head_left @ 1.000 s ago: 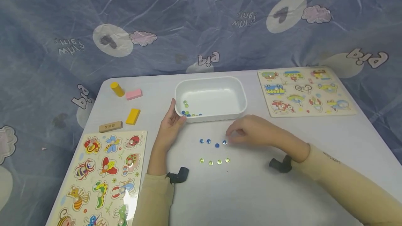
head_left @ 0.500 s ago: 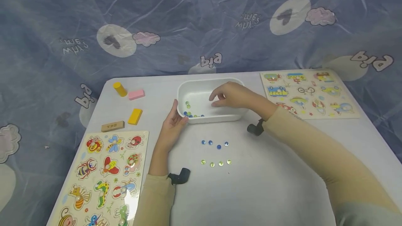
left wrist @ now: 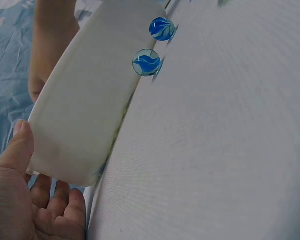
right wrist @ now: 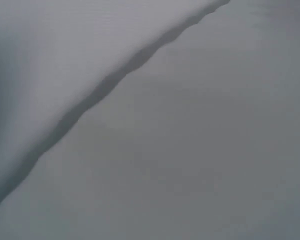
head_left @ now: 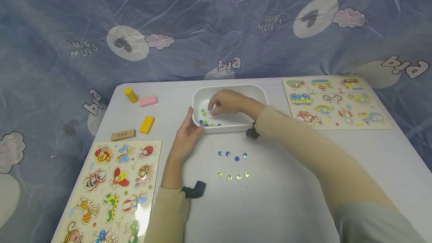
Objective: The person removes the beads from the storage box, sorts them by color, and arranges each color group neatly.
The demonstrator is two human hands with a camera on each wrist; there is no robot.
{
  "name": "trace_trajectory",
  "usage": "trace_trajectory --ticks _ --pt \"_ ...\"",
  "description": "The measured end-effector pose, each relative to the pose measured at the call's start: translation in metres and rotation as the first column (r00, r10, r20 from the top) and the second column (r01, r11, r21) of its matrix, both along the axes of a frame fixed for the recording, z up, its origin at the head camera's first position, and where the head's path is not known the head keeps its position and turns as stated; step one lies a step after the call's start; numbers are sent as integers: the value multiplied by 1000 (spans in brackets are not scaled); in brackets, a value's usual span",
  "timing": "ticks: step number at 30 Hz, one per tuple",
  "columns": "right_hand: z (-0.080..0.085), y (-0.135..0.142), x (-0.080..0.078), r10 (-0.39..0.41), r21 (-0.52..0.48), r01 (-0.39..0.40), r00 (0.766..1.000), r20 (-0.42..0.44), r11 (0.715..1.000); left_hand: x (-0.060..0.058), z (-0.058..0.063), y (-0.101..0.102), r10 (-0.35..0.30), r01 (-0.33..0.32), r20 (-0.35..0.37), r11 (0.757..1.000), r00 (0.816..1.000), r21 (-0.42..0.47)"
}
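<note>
A white plastic tray stands toward the back of the table. My left hand grips its near left corner, thumb at the rim and fingers bent at the end wall in the left wrist view. Blue and green glass marbles are gathered in that corner of the tray. My right hand reaches inside over the tray floor, thumb and forefinger apart, close to two green marbles. In front of the tray lie a row of blue marbles and a row of green marbles.
An insect puzzle board lies at front left, a vehicle puzzle board at back right. On the left stand a yellow cylinder, a pink block, a yellow block and a wooden block. A blue cloth hangs behind the table.
My right hand has left the row of blue marbles, risen over the tray's rim and moved left inside it toward the marbles. The left hand keeps its grip on the corner.
</note>
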State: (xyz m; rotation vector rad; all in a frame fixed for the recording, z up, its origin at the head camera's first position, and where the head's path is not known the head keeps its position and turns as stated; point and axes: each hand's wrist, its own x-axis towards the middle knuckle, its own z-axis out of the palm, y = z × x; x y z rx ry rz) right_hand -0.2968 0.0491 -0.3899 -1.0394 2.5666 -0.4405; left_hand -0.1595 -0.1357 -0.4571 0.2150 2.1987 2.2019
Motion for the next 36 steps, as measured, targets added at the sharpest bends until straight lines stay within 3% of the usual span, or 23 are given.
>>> trace_trajectory --ticks 17,28,36 --pt "-10 -27 0 30 62 -28 999 -33 998 -1 0 2 -3 3 -2 1000 1000 -7" --pt "-13 -25 -1 16 125 -11 999 -42 992 -1 0 3 1 -1 -5 1000 1000 -9" --pt "5 -7 3 55 94 -44 992 -118 995 0 1 -1 9 -8 11 1000 1000 -14"
